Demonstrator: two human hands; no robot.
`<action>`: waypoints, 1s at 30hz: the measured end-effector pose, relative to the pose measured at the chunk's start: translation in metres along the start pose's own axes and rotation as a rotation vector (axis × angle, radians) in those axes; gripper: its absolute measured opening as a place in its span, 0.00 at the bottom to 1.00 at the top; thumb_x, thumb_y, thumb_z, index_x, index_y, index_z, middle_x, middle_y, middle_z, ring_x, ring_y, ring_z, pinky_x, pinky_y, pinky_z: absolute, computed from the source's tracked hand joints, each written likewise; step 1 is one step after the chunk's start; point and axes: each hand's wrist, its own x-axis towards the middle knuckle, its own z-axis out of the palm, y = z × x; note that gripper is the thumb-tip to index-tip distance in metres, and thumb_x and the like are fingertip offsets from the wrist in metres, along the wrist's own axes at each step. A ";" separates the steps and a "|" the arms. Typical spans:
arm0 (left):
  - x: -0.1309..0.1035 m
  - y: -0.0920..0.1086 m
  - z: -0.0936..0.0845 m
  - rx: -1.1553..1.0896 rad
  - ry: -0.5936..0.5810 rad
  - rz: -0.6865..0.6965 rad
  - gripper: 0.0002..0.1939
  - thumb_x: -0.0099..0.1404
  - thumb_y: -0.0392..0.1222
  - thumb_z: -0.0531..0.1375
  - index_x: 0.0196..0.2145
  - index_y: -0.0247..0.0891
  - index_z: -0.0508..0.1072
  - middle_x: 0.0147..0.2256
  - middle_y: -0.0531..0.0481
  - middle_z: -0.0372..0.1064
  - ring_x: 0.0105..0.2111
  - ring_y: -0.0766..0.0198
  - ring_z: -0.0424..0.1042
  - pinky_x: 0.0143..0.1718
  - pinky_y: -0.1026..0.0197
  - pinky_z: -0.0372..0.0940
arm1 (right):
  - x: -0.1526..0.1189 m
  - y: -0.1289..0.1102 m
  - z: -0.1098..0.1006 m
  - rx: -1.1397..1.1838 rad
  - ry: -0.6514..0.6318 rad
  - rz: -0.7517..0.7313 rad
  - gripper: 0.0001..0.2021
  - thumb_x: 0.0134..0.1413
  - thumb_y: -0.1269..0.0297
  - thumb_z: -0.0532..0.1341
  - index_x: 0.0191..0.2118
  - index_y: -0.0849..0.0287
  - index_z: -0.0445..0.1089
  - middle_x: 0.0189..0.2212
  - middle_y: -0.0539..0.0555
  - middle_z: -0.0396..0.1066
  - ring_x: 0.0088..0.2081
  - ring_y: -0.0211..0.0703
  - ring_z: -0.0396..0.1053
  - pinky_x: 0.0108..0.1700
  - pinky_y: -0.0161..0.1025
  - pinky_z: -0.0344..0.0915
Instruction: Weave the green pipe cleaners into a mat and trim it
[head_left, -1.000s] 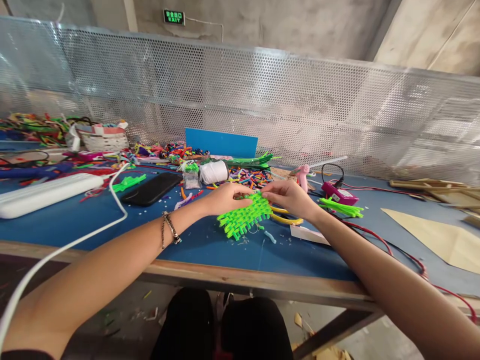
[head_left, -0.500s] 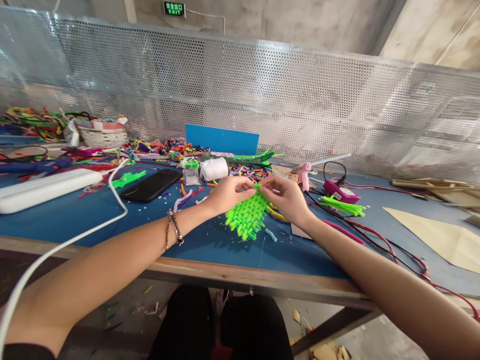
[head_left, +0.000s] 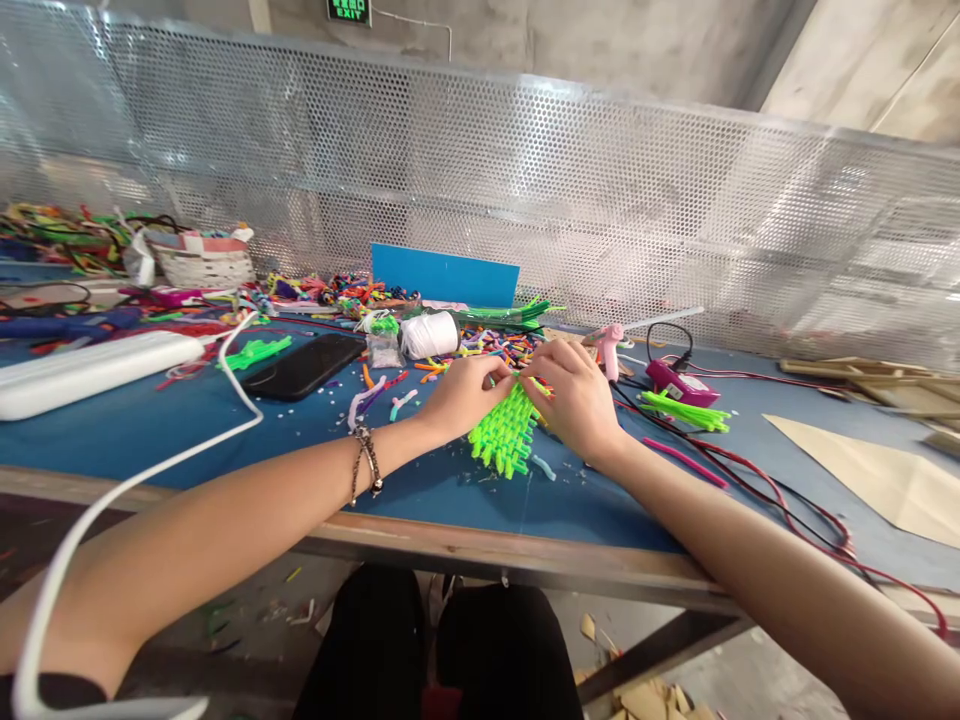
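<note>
A bright green woven piece of pipe cleaners [head_left: 501,440] hangs just above the table's front part, its lower edge jagged with loose ends. My left hand [head_left: 469,395] pinches its upper left edge between thumb and fingers. From the other side, my right hand [head_left: 574,395] is closed on the top corner, fingertips close to those of the left. The fingers hide the upper edge of the weave. A short pale blue pipe cleaner piece [head_left: 543,467] lies on the table beside it.
Left of my hands are a black phone [head_left: 304,368], a white power strip [head_left: 97,375] and its cable. A white spool [head_left: 429,335] and colourful scraps lie behind. To the right stand a pink glue gun [head_left: 611,350], a purple box [head_left: 682,383], green pipe cleaners [head_left: 686,411] and red-black wires.
My left hand has shifted slightly right and the green weave with it. My right hand has turned, its back raised higher over the top corner.
</note>
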 end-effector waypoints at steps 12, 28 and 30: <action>0.000 0.000 -0.004 -0.080 -0.046 -0.033 0.04 0.56 0.33 0.56 0.26 0.32 0.70 0.20 0.54 0.63 0.21 0.70 0.60 0.22 0.67 0.55 | 0.006 0.005 -0.005 0.361 -0.137 0.118 0.07 0.52 0.67 0.55 0.26 0.55 0.68 0.29 0.53 0.70 0.34 0.43 0.67 0.37 0.43 0.63; 0.004 0.004 -0.011 -0.223 -0.310 -0.072 0.04 0.52 0.31 0.57 0.21 0.33 0.68 0.15 0.60 0.56 0.17 0.74 0.53 0.19 0.69 0.49 | 0.008 0.012 -0.011 0.596 -0.343 0.159 0.04 0.48 0.65 0.58 0.27 0.58 0.68 0.23 0.50 0.65 0.24 0.35 0.61 0.27 0.34 0.58; 0.003 0.004 -0.011 -0.203 -0.309 -0.051 0.05 0.52 0.31 0.57 0.20 0.33 0.68 0.15 0.60 0.54 0.17 0.75 0.52 0.18 0.70 0.47 | 0.008 0.010 -0.010 0.598 -0.349 0.169 0.05 0.49 0.65 0.56 0.26 0.59 0.66 0.23 0.50 0.65 0.24 0.35 0.61 0.26 0.34 0.59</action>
